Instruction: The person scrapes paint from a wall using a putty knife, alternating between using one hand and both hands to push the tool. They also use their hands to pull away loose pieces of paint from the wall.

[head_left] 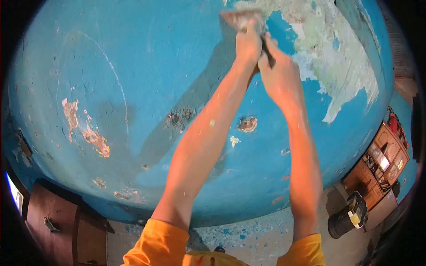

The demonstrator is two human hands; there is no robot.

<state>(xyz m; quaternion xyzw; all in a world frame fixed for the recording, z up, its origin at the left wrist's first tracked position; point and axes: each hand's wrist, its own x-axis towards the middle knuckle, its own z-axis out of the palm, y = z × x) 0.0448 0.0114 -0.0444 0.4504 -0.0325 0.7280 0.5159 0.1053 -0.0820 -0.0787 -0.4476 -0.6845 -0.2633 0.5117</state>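
Both arms reach up to a blue painted wall (159, 57). A broad-bladed scraper (233, 18) lies against it near the top, slightly blurred. My left hand (249, 44) is closed close behind the blade, its fingers at the blade's base. Lower and to the right, my right hand (282, 73) is wrapped round the dark handle, most of which is hidden by the fingers. Right of the blade, a large pale patch (333, 53) shows where the blue paint is off, with ragged edges.
Several chipped spots and a hole (247, 124) mark the wall. Paint flakes (239, 232) litter the floor below. A brown wooden piece of furniture (51, 221) stands at lower left. At right are a dark bin-like container (341, 224) and a wooden cabinet (366, 177).
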